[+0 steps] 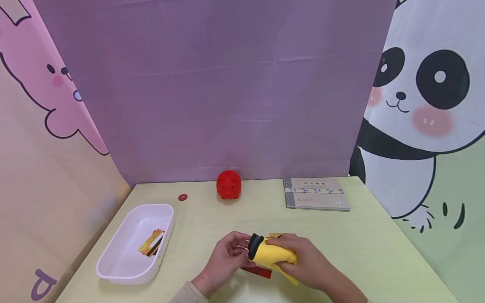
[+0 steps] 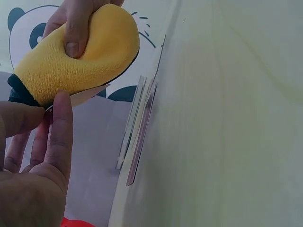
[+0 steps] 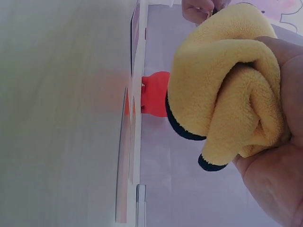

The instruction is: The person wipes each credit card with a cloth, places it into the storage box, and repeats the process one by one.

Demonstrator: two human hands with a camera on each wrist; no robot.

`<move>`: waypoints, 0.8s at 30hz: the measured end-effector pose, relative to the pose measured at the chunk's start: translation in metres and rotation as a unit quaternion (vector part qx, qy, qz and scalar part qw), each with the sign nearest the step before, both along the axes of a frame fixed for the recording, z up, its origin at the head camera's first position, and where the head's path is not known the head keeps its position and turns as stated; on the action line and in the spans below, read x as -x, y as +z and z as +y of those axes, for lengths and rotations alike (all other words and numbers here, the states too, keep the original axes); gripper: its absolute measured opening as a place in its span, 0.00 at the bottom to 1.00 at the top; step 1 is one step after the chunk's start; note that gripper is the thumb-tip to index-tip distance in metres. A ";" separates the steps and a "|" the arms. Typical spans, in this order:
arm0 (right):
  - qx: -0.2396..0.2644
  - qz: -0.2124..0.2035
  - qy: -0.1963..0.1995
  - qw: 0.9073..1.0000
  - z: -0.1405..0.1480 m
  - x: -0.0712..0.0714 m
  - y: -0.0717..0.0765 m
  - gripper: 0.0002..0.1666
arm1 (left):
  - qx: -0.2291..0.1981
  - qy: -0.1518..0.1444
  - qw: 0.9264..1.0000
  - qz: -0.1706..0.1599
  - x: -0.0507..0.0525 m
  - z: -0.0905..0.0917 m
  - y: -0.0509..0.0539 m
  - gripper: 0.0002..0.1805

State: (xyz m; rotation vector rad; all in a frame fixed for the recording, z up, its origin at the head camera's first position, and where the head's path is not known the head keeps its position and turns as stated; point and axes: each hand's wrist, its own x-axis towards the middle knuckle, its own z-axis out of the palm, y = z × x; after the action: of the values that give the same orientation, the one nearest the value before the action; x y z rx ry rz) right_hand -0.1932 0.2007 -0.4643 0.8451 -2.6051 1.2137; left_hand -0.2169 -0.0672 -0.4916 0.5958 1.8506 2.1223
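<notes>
Above the pale tabletop [image 1: 363, 252], I see the left hand [image 1: 226, 257] pinching what looks like a card [image 2: 89, 95], I judge to steady it against the yellow cloth [image 1: 273, 255] the right hand [image 1: 308, 259] grips.

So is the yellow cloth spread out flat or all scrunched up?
Scrunched up. The right wrist view shows the yellow cloth with thick, overlapping folds, bunched in the right hand.

One pair of bare human hands: left hand [image 1: 227, 256], right hand [image 1: 308, 260], the right thumbnail short and rounded. One left sleeve [image 1: 188, 293], pale beige, plain, ending at the wrist. One right sleeve [image 1: 368, 301], of which I see only a pale sliver.
</notes>
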 end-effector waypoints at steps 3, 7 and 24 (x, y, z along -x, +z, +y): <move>-0.004 0.013 0.006 1.000 0.000 -0.001 0.000 0.36 | 0.006 0.015 1.000 -0.003 -0.001 0.000 0.002 0.24; -0.011 -0.007 0.005 1.000 0.002 -0.001 0.001 0.34 | 0.013 0.028 1.000 -0.004 0.000 -0.002 0.003 0.23; -0.044 -0.028 -0.049 0.997 0.021 0.002 0.007 0.32 | -0.006 0.043 0.999 -0.010 0.002 -0.013 0.009 0.21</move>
State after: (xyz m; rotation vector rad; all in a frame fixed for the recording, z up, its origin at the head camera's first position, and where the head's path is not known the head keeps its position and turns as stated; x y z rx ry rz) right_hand -0.1950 0.2218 -0.4572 0.6987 -2.7281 1.1206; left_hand -0.2190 -0.0798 -0.4826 0.5043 1.8862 2.1880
